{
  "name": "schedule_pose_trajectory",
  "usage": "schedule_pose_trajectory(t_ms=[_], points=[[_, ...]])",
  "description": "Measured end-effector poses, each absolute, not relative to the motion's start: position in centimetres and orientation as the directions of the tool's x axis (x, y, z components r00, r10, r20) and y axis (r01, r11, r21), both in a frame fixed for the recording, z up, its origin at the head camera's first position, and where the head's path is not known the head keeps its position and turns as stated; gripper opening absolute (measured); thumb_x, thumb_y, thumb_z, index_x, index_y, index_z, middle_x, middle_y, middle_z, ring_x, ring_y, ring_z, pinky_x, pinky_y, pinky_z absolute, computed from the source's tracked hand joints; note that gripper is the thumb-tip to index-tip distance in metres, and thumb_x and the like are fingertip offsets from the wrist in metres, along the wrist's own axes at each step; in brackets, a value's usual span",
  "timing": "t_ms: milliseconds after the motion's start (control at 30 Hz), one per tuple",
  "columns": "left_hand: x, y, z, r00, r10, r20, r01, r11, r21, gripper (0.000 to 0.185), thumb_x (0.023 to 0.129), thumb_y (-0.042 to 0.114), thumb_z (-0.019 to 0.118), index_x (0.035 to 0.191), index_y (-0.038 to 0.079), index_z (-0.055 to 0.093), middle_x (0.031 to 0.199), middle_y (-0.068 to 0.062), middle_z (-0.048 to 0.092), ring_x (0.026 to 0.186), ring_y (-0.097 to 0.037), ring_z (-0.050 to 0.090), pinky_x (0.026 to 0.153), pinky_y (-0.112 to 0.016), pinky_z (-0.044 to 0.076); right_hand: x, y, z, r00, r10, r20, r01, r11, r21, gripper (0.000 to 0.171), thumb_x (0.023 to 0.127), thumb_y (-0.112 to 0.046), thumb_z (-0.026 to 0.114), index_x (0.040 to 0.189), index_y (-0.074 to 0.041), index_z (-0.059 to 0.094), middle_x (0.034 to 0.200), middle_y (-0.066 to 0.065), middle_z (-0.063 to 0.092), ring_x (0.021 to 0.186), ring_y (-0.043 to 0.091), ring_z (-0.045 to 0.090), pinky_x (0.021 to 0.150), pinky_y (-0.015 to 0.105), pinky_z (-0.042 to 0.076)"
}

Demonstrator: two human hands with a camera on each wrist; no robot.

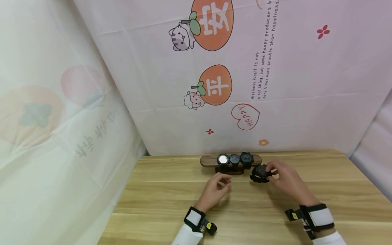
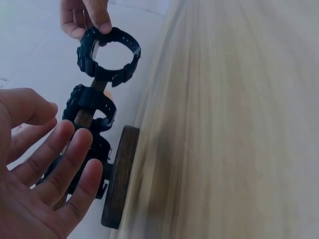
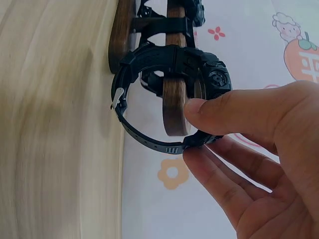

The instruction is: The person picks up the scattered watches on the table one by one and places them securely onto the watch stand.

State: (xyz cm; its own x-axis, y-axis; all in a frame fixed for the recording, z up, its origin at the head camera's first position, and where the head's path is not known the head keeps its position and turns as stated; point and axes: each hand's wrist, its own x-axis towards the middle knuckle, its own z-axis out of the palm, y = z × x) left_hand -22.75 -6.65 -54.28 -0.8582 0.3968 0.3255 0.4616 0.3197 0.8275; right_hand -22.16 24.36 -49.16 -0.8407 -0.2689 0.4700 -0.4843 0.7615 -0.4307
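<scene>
My right hand (image 1: 289, 180) pinches a black wristwatch (image 1: 260, 171) by its case, between thumb and fingers. The watch's strap curves round in a loop, its metal buckle (image 3: 118, 98) showing in the right wrist view. It hangs just off the right end of a dark wooden watch stand (image 1: 209, 161). Three watches sit side by side on the stand's bar: one with a bright dial (image 1: 223, 159), a small dark one (image 1: 234, 159) and a larger black one (image 1: 246, 158). My left hand (image 1: 212, 191) holds nothing, fingers loosely bent, in front of the stand's base (image 1: 230, 171).
The stand is near the back edge of a light wood-grain table (image 1: 165, 194). Right behind it rises a white printed cloth (image 1: 171, 129), and another cloth (image 1: 61, 163) hangs along the left side. Each wrist wears a strapped camera, such as the left one (image 1: 211, 228).
</scene>
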Motion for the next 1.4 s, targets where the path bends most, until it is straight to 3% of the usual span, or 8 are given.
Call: schedule_pose_trajectory(t_ms=[367,667,1167,1400], points=[[-22.8,-5.5,-54.1,-0.827,0.399,0.397,0.521,0.274,0.808,0.031,0.103,0.005,0.069,0.132,0.016,0.069,0.126,-0.005,0.066,0.114,-0.023,0.069,0.089,-0.028,0.063,-21.9,22.2,-49.3,-0.802,-0.318,0.505,-0.548,0.728,-0.411,0.037,0.072,0.010,0.091,0.099,-0.006,0.070,0.102,0.007,0.070,0.092,0.028,0.071,0.074,0.036,0.066],[-22.7,-5.1,-53.7,-0.834,0.395,0.386,0.506,0.269,0.819,0.039,0.103,0.008,0.070,0.142,0.008,0.064,0.138,-0.005,0.059,0.123,-0.024,0.065,0.092,-0.027,0.061,-21.7,20.4,-49.5,-0.824,-0.318,0.468,-0.532,0.717,-0.450,0.038,0.075,0.008,0.090,0.103,-0.009,0.069,0.100,0.002,0.068,0.095,0.025,0.071,0.079,0.038,0.066],[-23.0,-5.0,-53.9,-0.822,0.382,0.423,0.540,0.286,0.792,0.039,0.104,0.009,0.069,0.142,0.013,0.066,0.146,-0.005,0.059,0.129,-0.018,0.063,0.094,-0.025,0.061,-22.3,18.5,-49.8,-0.867,-0.289,0.406,-0.480,0.700,-0.528,0.035,0.082,0.001,0.088,0.112,-0.005,0.072,0.103,0.007,0.074,0.092,0.022,0.073,0.082,0.046,0.066],[-22.9,-4.9,-54.0,-0.828,0.389,0.403,0.530,0.309,0.790,0.041,0.104,0.011,0.068,0.146,0.011,0.064,0.149,-0.006,0.057,0.132,-0.018,0.061,0.097,-0.025,0.061,-22.5,18.2,-50.1,-0.859,-0.305,0.411,-0.495,0.702,-0.513,0.052,0.080,0.000,0.090,0.128,0.002,0.069,0.098,0.001,0.072,0.088,0.018,0.071,0.079,0.041,0.065]])
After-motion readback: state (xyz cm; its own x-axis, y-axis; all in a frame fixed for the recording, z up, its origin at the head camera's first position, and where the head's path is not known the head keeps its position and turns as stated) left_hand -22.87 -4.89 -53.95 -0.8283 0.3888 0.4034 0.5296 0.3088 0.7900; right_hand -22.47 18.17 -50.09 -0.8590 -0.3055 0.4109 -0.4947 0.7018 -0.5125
